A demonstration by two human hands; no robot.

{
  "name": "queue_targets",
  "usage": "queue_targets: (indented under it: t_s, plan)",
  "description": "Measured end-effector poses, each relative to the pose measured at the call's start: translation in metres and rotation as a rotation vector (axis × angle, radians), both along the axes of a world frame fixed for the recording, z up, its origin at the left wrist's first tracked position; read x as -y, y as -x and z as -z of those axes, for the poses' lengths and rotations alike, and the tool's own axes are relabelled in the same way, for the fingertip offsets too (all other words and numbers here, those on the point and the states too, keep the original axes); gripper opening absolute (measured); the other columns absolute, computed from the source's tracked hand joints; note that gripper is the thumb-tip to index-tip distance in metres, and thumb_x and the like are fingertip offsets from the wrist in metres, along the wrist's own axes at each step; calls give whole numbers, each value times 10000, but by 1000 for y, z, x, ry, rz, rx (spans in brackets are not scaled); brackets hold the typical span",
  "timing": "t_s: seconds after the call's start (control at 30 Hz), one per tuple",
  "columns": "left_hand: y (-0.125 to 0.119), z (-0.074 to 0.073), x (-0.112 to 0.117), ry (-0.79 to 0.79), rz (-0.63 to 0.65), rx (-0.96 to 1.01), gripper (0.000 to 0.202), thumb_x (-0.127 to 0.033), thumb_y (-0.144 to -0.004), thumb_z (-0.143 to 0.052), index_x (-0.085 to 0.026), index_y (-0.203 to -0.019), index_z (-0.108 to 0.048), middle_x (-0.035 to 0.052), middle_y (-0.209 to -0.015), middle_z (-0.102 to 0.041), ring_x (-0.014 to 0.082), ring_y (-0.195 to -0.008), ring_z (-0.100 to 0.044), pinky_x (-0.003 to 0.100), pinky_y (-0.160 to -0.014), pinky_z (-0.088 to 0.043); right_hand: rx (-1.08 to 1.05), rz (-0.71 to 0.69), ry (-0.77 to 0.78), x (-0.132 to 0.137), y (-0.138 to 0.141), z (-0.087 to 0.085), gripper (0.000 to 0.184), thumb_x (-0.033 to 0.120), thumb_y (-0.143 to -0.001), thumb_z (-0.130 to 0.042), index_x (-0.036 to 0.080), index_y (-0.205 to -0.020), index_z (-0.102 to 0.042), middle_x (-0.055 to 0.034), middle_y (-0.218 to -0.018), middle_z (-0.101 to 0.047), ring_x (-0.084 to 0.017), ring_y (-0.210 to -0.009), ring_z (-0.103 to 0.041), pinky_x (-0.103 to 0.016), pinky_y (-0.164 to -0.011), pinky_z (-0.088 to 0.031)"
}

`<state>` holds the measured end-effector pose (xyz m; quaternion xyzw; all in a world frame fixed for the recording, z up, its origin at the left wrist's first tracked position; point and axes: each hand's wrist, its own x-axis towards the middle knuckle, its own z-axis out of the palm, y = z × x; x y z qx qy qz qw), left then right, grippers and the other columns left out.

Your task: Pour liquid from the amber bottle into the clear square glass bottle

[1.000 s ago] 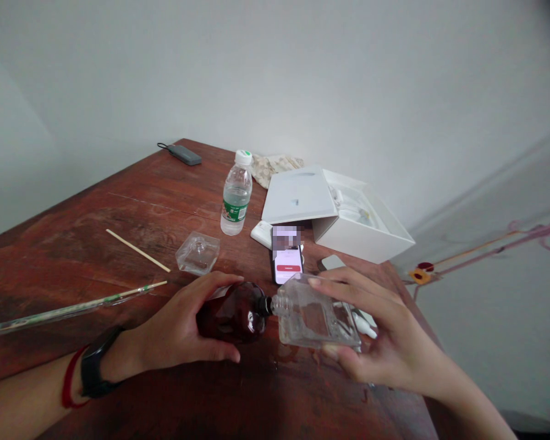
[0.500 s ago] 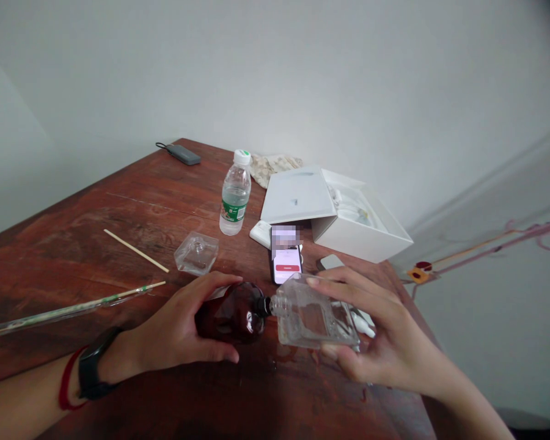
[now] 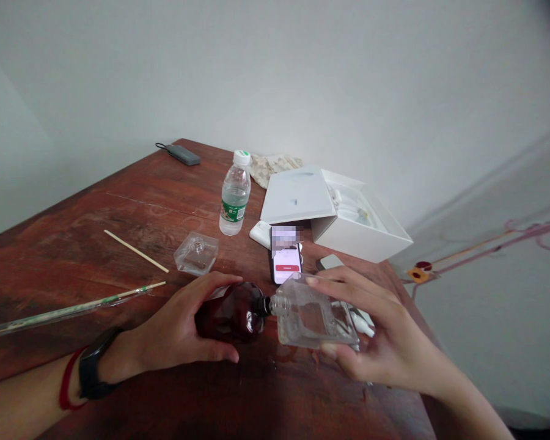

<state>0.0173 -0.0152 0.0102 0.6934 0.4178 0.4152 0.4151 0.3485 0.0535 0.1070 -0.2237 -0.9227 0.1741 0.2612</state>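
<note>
My left hand (image 3: 183, 327) is wrapped round a dark brown bottle (image 3: 233, 315), tilted over with its black neck pointing right. In my right hand (image 3: 371, 330) is a clear square glass bottle (image 3: 316, 315), gripped by its base between thumb and fingers and tipped on its side. Its threaded neck points left and meets the brown bottle's mouth; whether liquid passes between them I cannot tell. A clear glass block-like piece (image 3: 196, 253) with a small round hollow lies on the table beyond my left hand.
A water bottle (image 3: 235, 198) stands upright behind the hands. A lit phone (image 3: 286, 260) leans near a white box (image 3: 357, 235) at the right. Thin wooden sticks (image 3: 135, 250), one wrapped, lie left on the wooden table (image 3: 73, 244); a grey device (image 3: 183, 154) sits at the far edge.
</note>
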Motion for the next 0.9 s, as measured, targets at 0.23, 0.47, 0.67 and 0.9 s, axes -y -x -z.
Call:
queue_targets:
  t_s: [0.23,0.47,0.67,0.9]
  plan:
    - [-1,-3,-1,-15,18,18,886,-523,-762,-1004,-309,-1491,-549,90,-1431,-702,343,-1256,-733,515,-1170,-553,-11,5,37,0,0,3,684,205,-851,-765,281,-1512,-607,-110,-1350,-712,-279,-1218,-730,-401,-952,-641]
    - [0,-2,-1,-13,0,-11,901,-526,-746,-1011,-294,-1491,-559,102,-1440,-702,359,-1273,-724,537,-1196,-530,8,11,6,1,-1,2,651,238,-867,-773,283,-1498,-618,-122,-1383,-706,-304,-1273,-712,-400,-939,-656]
    - [-1,-3,0,-19,22,38,873,-500,-775,-1003,-328,-1494,-539,77,-1433,-695,331,-1260,-733,489,-1144,-572,0,11,4,1,0,1,668,210,-852,-768,286,-1497,-613,-116,-1360,-717,-296,-1252,-725,-400,-958,-651]
    - [-1,-3,-2,-33,20,21,865,-515,-776,-999,-329,-1486,-541,74,-1431,-692,327,-1252,-730,494,-1152,-563,11,13,-10,2,1,0,650,222,-861,-765,274,-1493,-620,-118,-1358,-725,-287,-1246,-732,-393,-963,-654]
